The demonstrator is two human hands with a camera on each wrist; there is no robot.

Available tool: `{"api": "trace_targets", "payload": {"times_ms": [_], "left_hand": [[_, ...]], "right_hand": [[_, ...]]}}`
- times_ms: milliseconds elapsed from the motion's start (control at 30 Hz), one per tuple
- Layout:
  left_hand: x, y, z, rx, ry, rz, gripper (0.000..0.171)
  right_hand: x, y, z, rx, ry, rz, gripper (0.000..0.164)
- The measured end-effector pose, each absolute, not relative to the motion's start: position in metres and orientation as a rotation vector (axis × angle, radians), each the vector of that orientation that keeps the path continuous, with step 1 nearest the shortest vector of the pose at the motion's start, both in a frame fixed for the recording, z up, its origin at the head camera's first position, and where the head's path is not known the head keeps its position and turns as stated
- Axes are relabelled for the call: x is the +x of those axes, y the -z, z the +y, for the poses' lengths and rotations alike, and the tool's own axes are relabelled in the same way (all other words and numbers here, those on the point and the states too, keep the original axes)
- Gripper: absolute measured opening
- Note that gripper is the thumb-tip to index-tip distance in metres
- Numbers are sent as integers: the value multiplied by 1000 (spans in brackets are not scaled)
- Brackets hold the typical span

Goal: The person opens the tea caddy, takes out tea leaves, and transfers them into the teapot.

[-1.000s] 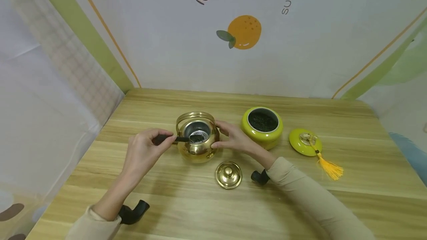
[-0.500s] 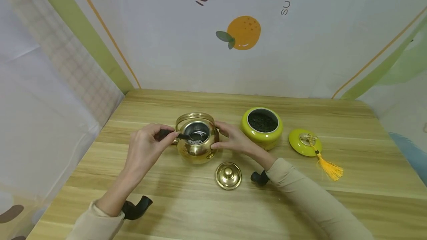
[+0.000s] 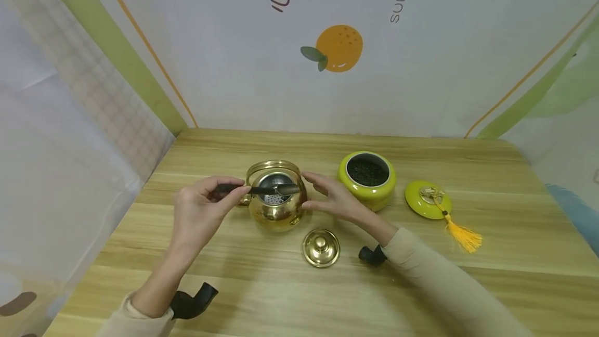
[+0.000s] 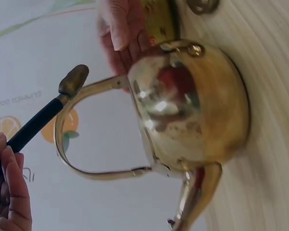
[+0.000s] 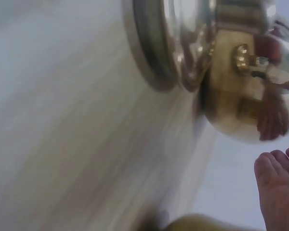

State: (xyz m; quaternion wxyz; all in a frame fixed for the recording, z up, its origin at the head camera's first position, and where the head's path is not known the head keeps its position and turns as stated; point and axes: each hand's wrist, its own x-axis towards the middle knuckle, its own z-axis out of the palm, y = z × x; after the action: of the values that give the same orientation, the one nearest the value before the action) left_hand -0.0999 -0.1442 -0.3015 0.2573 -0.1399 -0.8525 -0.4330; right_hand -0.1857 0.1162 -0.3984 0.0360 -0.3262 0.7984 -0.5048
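My left hand [image 3: 198, 215] pinches the black handle of a small tea scoop [image 3: 287, 190]. The scoop lies level above the open mouth of a shiny brass teapot [image 3: 276, 220], which has an arched top handle. Inside the mouth sits a perforated metal strainer [image 3: 271, 199], partly hidden by the scoop. In the left wrist view the scoop's tip [image 4: 74, 79] shows near the arched handle. My right hand [image 3: 340, 199] hovers at the pot's right side with fingers extended; the right wrist view shows a gap between its fingertips [image 5: 266, 168] and the pot.
A yellow jar [image 3: 372, 191] of dark tea leaves stands right of the teapot. Farther right lies its yellow lid [image 3: 423, 202] with a tassel [image 3: 463, 234]. The brass teapot lid [image 3: 321, 248] rests in front. Black curved pieces [image 3: 194, 301] show beside both wrists.
The scoop has come up out of the strainer, where dark leaves showed on it, to above the pot's mouth. My right hand has let go of the teapot's side and drawn slightly right.
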Motion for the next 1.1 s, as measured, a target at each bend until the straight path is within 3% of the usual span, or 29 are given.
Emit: {"api": "trace_targets", "payload": {"times_ms": [267, 433, 600, 833, 1100], "left_hand": [[-108, 296, -113, -416, 1361, -2302, 11], [-119, 295, -89, -491, 1431, -2316, 12], [-129, 295, -64, -556, 1428, -2349, 12], [-143, 297, -33, -620, 1408, -2415, 12], [-169, 304, -3, -616, 1227, -2504, 13]], "right_hand": [[-163, 383, 170, -1003, 1845, 2527, 50], [-161, 376, 217, -853, 1991, 2589, 48], [-166, 378, 255, -643, 1835, 2715, 60], [-181, 390, 268, -677, 1580, 2643, 83], [-188, 400, 266, -674, 1594, 2604, 89]]}}
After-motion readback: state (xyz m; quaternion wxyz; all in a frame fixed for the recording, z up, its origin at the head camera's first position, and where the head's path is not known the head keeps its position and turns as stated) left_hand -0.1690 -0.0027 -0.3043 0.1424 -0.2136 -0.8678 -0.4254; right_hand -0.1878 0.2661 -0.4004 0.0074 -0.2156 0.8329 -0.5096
